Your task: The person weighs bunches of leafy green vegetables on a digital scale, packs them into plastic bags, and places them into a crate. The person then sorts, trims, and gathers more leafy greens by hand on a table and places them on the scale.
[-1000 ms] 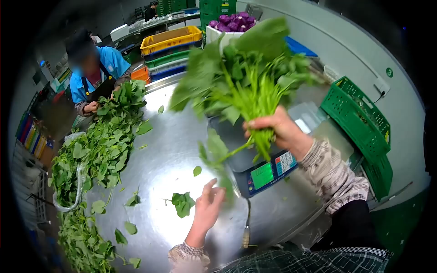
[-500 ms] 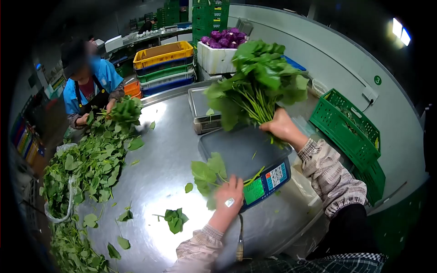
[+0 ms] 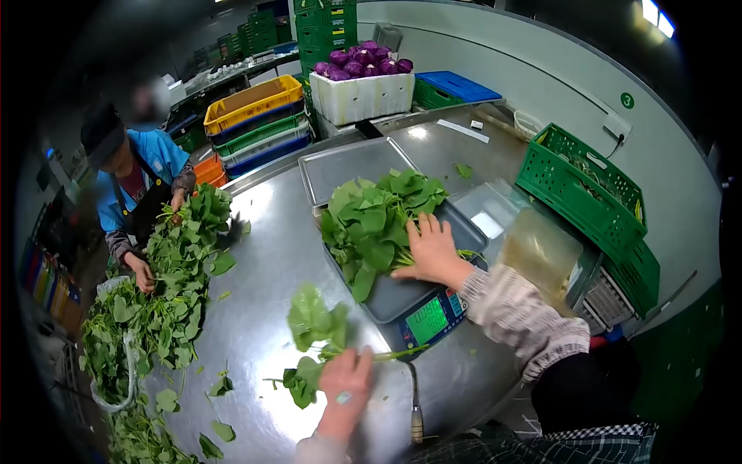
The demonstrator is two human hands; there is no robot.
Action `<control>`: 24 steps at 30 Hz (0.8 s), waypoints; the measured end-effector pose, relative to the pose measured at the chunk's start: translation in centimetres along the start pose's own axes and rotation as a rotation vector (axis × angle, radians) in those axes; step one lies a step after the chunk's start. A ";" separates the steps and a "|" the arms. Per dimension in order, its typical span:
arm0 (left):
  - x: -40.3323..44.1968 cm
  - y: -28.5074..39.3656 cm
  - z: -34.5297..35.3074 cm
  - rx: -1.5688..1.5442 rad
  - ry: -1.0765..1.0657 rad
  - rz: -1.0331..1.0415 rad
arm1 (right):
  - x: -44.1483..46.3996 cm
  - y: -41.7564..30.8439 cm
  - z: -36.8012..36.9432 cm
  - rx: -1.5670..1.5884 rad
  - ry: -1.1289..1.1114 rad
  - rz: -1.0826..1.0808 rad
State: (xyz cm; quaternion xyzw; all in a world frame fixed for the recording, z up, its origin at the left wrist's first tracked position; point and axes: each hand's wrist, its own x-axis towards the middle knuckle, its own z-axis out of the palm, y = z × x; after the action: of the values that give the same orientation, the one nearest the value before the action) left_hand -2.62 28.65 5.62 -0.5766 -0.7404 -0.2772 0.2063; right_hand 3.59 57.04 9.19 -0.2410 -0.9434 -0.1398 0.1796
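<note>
Leaves (image 3: 377, 226) have come down onto the scale (image 3: 389, 303), so it carries them; right hand (image 3: 435, 254) rests on top, grip loosened; left hand (image 3: 345, 382) pinches a leafy stem (image 3: 311, 319) near the scale.

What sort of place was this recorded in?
Probably a produce packing or sorting room: a bunch of leafy greens lies on a digital scale on a metal table, with a white box of purple vegetables and stacked green crates behind.

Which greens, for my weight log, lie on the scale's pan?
The bunch at the right hand; the sprig by the left hand and far-left heap aren't.
</note>
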 end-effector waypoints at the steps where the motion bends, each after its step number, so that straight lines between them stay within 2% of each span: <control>1: -0.5 -0.7 -0.4 0.053 0.031 -0.013 | -0.6 -0.7 -2.7 0.158 -0.134 -0.053; 3: -0.1 -1.2 -1.8 0.097 0.053 -0.070 | -2.2 -2.3 -7.8 0.468 -0.407 -0.164; 5: 0.5 -1.5 -2.3 0.085 0.078 -0.092 | -7.5 -5.1 -6.4 0.762 -0.402 -0.406; 7: 1.8 -1.2 -3.1 0.069 0.094 -0.085 | -10.4 -7.3 -5.6 1.108 -0.592 -0.356; 10: 3.4 -0.9 -3.6 0.049 0.166 -0.022 | -10.3 -6.4 -6.3 1.548 -0.995 -0.120; 13: 4.6 -0.6 -3.0 -0.030 0.222 -0.017 | -9.9 -4.5 -7.7 1.839 -1.117 -0.019; 14: 5.1 -0.4 -2.9 -0.066 0.229 0.024 | -10.0 -4.2 -7.7 1.824 -1.009 0.054; 18: 6.9 0.7 -2.8 -0.117 0.300 -0.007 | -7.8 -2.3 -8.8 1.380 -0.189 -0.110; 19: 7.1 0.8 -2.6 -0.133 0.304 -0.001 | -6.4 -1.4 -9.6 1.148 -0.119 -0.142; 21: 7.5 1.1 -2.0 -0.163 0.306 0.012 | -4.4 -1.1 -9.5 0.894 0.053 -0.108; 22: 7.5 1.3 -1.4 -0.192 0.275 -0.008 | -3.6 -1.2 -7.6 0.818 0.209 -0.141; 24: 8.2 1.8 0.0 -0.197 0.232 -0.004 | -3.5 -1.2 -3.9 0.571 0.028 -0.123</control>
State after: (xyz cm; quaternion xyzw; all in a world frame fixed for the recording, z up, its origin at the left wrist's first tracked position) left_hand -2.93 35.02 11.09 -0.5566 -0.6820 -0.4137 0.2321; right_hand 6.85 53.23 11.03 -0.1210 -0.9548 0.1176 0.2445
